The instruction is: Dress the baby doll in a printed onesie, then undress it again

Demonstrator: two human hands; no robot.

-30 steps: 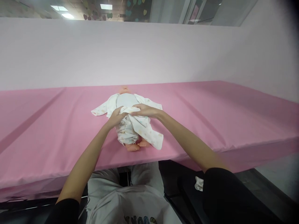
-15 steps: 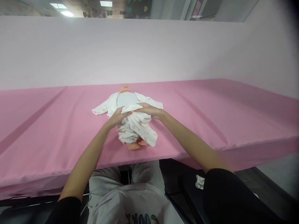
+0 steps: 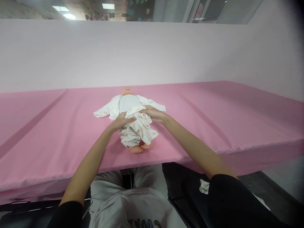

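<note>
On its back lies a baby doll (image 3: 129, 102), head toward the wall, in a white long-sleeved top (image 3: 104, 110) with the arms spread. Small-printed white baby pants (image 3: 142, 128) are bunched over its lower body. One leg of them is around the doll's leg, while the other hangs loose at the right. My left hand (image 3: 121, 121) grips the pants' left side, thumb on top. My right hand (image 3: 153, 113) holds the gathered cloth near the waist, its fingertips partly hidden in the folds. Below the cloth the doll's bare feet (image 3: 136, 149) stick out.
The table has a pink cover (image 3: 201, 120) and meets a white wall (image 3: 142, 53) at the back. Its front edge runs just above my lap. A dark chair (image 3: 190, 190) with a small white cloth (image 3: 204, 186) on it stands at the lower right.
The loose pant leg has drawn up and is more bunched. My left hand has shifted slightly down, and both hands keep their hold on the cloth.
</note>
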